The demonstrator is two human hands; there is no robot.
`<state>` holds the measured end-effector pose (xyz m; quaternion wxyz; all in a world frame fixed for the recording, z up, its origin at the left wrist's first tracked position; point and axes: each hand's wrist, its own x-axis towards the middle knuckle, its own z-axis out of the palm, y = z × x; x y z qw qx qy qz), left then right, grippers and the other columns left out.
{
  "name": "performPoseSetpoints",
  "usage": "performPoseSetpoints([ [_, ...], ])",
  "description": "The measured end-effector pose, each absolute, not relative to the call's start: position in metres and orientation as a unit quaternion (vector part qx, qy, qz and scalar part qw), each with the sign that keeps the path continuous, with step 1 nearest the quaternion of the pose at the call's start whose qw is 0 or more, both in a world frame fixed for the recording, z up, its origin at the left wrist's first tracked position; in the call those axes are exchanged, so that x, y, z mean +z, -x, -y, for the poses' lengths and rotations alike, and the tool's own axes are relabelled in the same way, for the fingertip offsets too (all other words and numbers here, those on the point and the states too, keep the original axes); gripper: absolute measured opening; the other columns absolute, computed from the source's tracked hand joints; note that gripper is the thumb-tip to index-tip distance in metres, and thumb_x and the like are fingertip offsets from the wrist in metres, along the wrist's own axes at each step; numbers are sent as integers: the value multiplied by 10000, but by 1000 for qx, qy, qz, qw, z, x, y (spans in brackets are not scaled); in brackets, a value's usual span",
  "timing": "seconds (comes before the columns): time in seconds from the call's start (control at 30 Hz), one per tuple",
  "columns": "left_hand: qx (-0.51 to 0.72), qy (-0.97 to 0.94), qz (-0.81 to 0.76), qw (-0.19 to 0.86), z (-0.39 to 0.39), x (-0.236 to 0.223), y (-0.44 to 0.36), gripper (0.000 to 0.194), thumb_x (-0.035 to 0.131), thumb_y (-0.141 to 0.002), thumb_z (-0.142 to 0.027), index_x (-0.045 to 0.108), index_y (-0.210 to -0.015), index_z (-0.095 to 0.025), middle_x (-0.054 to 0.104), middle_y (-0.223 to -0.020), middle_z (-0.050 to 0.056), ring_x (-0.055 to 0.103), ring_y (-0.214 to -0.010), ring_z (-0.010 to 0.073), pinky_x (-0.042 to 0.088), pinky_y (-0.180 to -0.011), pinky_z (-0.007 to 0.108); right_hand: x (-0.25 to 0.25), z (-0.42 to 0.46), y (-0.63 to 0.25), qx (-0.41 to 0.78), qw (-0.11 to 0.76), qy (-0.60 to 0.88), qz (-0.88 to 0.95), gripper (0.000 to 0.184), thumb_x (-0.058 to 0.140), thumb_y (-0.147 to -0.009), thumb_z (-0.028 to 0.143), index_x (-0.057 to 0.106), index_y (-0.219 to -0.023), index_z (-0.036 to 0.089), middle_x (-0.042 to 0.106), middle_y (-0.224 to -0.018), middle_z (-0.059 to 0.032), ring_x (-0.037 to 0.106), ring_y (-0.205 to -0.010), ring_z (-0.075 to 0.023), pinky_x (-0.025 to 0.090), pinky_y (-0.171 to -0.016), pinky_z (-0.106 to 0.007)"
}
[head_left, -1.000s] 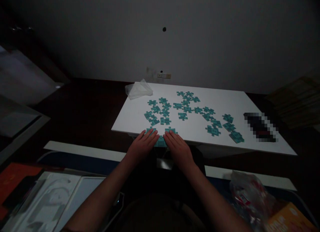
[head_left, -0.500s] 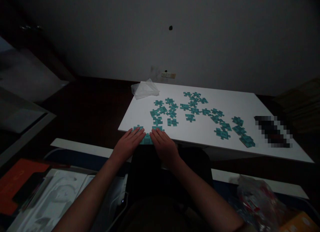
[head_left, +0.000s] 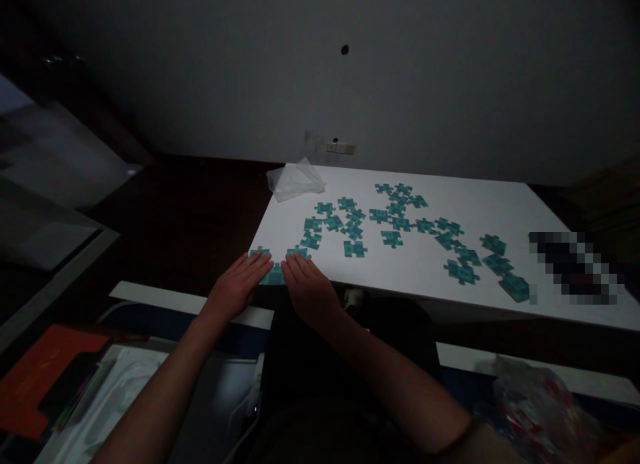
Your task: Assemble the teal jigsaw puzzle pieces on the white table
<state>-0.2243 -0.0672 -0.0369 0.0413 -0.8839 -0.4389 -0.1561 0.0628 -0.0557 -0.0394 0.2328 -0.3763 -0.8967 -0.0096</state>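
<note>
Both my hands lie flat, fingers stretched out, on a small joined patch of teal puzzle pieces (head_left: 275,275) at the near left corner of a white table (head_left: 440,277). My left hand (head_left: 237,285) covers the patch's left side and my right hand (head_left: 306,289) its right side. Beyond my fingers several loose teal puzzle pieces (head_left: 395,219) are scattered over the middle and right of the table.
A crumpled clear plastic bag (head_left: 296,180) lies at the table's far left corner. A dark blurred object (head_left: 575,267) sits at the right edge. An orange and white box (head_left: 60,384) is at lower left, a plastic packet (head_left: 535,411) at lower right. The room is dim.
Both hands, still flat, have slid the joined patch left along the table's near edge to the near left corner. The camera view has also turned left.
</note>
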Motion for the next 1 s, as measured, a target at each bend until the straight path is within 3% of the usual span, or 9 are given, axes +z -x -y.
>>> performPoseSetpoints([
  [0.2,-139,879,456,23,58,-35,225,649,478,-1186,-138,588,-1812,-264,613,-1817,130,503,-1771,300,458,-1453,632,-22,41,-64,9,220,378,899,462,613,-1171,143,722,-1620,133,689,-1743,-201,632,-1672,-355,575,-1378,-524],
  [0.4,-93,886,453,18,34,-31,197,578,578,-1232,-369,590,-1791,-222,582,-1851,153,475,-1791,331,428,-1470,604,-16,37,-85,49,211,404,889,606,702,-1165,349,661,-1676,27,638,-1768,-287,600,-1689,-416,530,-1401,-580],
  [0.5,-74,893,443,13,24,-26,184,582,573,-1234,-382,579,-1794,-222,568,-1867,148,466,-1798,327,391,-1489,579,-20,37,-96,52,213,417,882,641,722,-1152,389,660,-1684,38,628,-1778,-286,583,-1700,-429,528,-1394,-608],
  [0.7,-79,890,448,26,32,-4,158,631,590,-1212,-382,537,-1820,-220,544,-1885,160,487,-1784,356,346,-1500,622,8,-8,-128,49,245,444,861,442,565,-1199,239,762,-1586,156,733,-1698,-189,678,-1577,-347,539,-1345,-572],
  [0.83,-97,887,449,39,43,1,114,676,651,-1184,-404,532,-1828,-238,508,-1910,156,439,-1803,421,312,-1495,701,26,-51,-146,22,192,456,869,454,607,-1123,114,814,-1518,204,800,-1616,-129,684,-1508,-374,561,-1268,-582],
  [1.0,-94,879,468,26,43,-10,78,693,661,-1190,-534,552,-1816,-259,457,-1936,171,454,-1782,472,414,-1424,744,21,-57,-169,-18,131,432,892,338,659,-1135,201,861,-1406,217,824,-1553,-140,700,-1445,-393,586,-1183,-582],
])
